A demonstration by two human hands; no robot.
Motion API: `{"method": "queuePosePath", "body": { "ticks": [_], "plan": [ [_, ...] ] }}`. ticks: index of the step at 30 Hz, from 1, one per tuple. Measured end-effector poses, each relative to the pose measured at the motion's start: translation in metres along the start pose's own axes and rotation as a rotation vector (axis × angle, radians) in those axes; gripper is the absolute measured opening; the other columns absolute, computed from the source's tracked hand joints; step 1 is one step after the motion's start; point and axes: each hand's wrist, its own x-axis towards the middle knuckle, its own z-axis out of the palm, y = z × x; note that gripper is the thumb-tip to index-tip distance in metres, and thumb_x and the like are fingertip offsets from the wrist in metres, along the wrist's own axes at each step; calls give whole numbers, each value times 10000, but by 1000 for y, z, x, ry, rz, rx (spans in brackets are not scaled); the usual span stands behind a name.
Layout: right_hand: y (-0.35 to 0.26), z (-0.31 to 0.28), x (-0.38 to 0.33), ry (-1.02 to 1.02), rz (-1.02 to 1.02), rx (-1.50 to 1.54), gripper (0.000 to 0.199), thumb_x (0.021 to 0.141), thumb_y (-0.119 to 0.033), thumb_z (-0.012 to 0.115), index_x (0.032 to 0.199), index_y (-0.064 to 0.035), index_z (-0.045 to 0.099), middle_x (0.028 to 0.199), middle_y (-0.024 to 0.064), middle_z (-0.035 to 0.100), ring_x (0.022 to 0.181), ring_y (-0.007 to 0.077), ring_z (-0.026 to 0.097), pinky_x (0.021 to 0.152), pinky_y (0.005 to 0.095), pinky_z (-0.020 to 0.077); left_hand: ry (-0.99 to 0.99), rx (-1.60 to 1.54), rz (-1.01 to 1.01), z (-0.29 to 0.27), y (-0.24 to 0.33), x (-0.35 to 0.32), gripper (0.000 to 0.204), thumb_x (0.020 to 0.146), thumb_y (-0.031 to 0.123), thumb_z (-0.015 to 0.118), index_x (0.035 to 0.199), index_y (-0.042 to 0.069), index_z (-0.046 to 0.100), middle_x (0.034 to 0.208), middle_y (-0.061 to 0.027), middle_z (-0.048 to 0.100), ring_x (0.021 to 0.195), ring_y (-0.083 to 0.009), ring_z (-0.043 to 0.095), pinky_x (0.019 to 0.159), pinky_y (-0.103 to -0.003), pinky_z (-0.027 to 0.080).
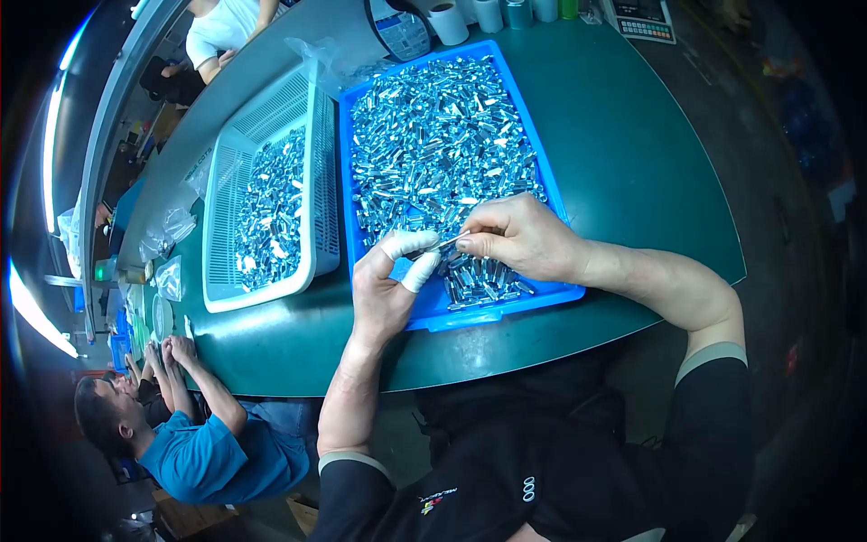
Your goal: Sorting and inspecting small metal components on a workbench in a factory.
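Note:
Over the near part of a blue tray heaped with small shiny metal parts, my two hands meet. White coverings wrap the thumb and forefinger of my left hand, which are closed in a pinch on a small metal part. From the other side, my right hand pinches a thin end at the same spot between bare thumb and forefinger. Whether that thin end is a separate piece is too small to tell. More loose metal parts lie just under my hands.
Left of the tray stands a white perforated basket with similar parts. Clear plastic bags lie beyond it on the green table. Rolls and a scale stand at the back. A co-worker in blue sits at left.

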Motion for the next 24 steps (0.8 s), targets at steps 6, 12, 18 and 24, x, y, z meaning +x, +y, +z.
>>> {"method": "queuePosePath", "body": {
  "ticks": [6,12,18,24],
  "plan": [
    [-6,2,-2,81,21,111,195,946,-196,709,955,-2,729,804,100,717,718,179,691,651,325,517,-6,-19,-7,-1,1,-2,235,841,21,795,1063,6,718,1013,-105,735,946,-196,691,851,-316,531],
    [-5,0,-1,45,-96,-29,214,961,-204,688,897,-2,719,792,98,709,698,176,678,638,330,512,14,19,90,1,1,1,228,838,56,810,1051,22,734,953,-104,742,857,-205,704,772,-314,548],
    [-11,-5,2,-166,189,161,263,989,-228,662,842,-15,709,740,83,690,670,132,648,615,305,495,16,50,147,1,-3,0,217,832,47,809,1036,28,738,950,-104,749,847,-215,713,759,-316,552],
    [4,6,1,99,-5,135,304,994,-277,655,839,-22,708,666,82,660,614,139,618,576,328,476,23,39,125,5,0,0,214,837,50,809,1039,25,742,952,-102,751,846,-205,712,756,-312,552]
  ]
}}
